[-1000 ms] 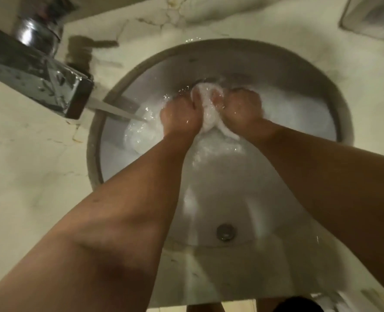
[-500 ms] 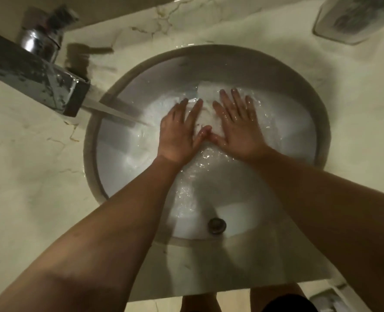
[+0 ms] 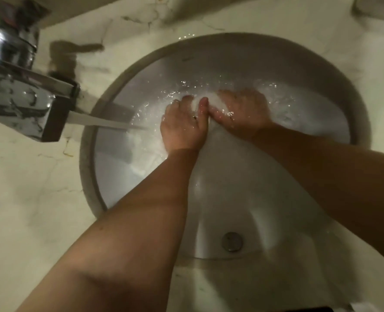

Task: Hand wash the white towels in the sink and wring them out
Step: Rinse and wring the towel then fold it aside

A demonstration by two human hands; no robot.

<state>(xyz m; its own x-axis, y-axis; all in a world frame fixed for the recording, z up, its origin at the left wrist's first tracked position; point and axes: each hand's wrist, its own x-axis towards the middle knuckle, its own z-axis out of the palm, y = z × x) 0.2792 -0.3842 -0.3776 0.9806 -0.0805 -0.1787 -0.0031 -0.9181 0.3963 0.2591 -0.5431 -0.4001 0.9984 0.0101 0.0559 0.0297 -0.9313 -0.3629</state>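
Note:
A white towel (image 3: 303, 109) lies soaked in soapy water at the far side of the round white sink (image 3: 209, 59). My left hand (image 3: 183, 127) and my right hand (image 3: 242, 113) sit side by side on it, thumbs touching. Both hands have their fingers curled down into the wet cloth and grip a bunch of it between them. The fingertips are hidden in the cloth and foam.
A chrome tap (image 3: 22, 102) at the left pours a stream of water (image 3: 105, 122) into the sink beside my left hand. The overflow hole (image 3: 232, 241) shows on the near wall. A marble counter (image 3: 29, 199) surrounds the bowl. A pale container (image 3: 375, 7) stands at the top right.
One second ago both hands squeezed a lifted bunch of towel. Half a second ago they lay flat with spread fingers on it. Now the fingers have curled into the cloth again.

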